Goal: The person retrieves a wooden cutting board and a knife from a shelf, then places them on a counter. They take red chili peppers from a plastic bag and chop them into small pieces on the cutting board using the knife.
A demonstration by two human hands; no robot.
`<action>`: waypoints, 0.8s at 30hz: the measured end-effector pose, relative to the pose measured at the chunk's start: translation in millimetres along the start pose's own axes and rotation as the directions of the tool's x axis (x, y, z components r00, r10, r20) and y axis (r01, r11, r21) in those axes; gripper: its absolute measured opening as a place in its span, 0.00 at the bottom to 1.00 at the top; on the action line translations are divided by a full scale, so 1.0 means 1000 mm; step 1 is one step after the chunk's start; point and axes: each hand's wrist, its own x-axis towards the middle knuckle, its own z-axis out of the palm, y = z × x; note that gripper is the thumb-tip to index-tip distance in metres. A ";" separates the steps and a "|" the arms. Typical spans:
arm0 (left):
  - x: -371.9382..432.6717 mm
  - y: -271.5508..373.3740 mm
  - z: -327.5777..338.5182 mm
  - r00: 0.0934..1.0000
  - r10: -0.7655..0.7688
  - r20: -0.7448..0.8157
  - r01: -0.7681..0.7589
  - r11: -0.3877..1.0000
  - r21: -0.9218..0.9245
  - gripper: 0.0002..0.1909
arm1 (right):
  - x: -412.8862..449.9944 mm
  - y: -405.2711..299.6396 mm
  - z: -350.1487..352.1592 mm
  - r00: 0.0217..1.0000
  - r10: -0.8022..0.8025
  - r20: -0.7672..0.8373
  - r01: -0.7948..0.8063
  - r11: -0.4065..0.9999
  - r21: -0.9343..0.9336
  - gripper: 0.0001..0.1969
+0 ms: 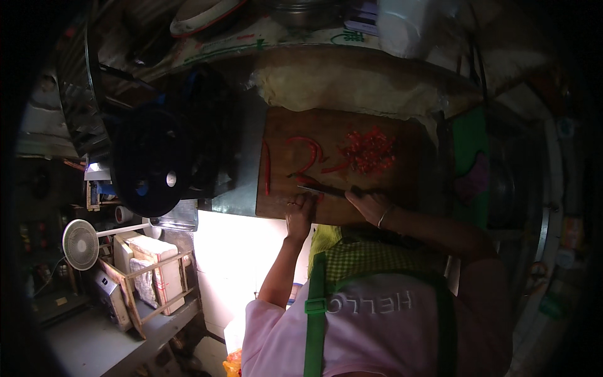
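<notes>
A wooden cutting board point(292, 122) lies before me. My right hand point(367, 202) is closed on the handle of a knife point(325, 190), whose blade points left over the board. Close to the blade, my left hand point(301, 209) has its fingers bent down on a red chili pepper point(320, 197), mostly hidden by the fingers. Several whole red chilies point(311, 153) lie on the board beyond the blade, and one straight red chili point(267, 169) lies along its left edge. A heap of chopped red chili point(370, 151) sits at the upper right of the board.
A crumpled pale cloth or sheet point(348, 85) runs behind the board. A dark round pierced object point(150, 160) stands to the left. At the far side are a red-rimmed bowl point(202, 19) and a metal bowl point(306, 12). A white fan point(81, 245) stands at lower left.
</notes>
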 end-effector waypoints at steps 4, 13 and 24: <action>-0.001 0.002 -0.001 0.997 -0.052 0.048 0.051 0.999 0.015 0.12 | 0.001 -0.004 -0.004 0.998 0.004 0.059 -0.004 1.000 -0.006 0.15; -0.015 0.010 -0.029 0.944 -0.322 -0.067 0.311 0.940 -0.139 0.07 | -0.015 0.022 0.021 0.981 -0.034 -0.191 0.074 0.975 0.211 0.22; 0.082 0.002 -0.005 0.733 -0.678 0.064 0.652 0.726 0.219 0.18 | -0.058 0.050 0.034 0.895 0.229 -0.383 -0.068 0.918 0.391 0.22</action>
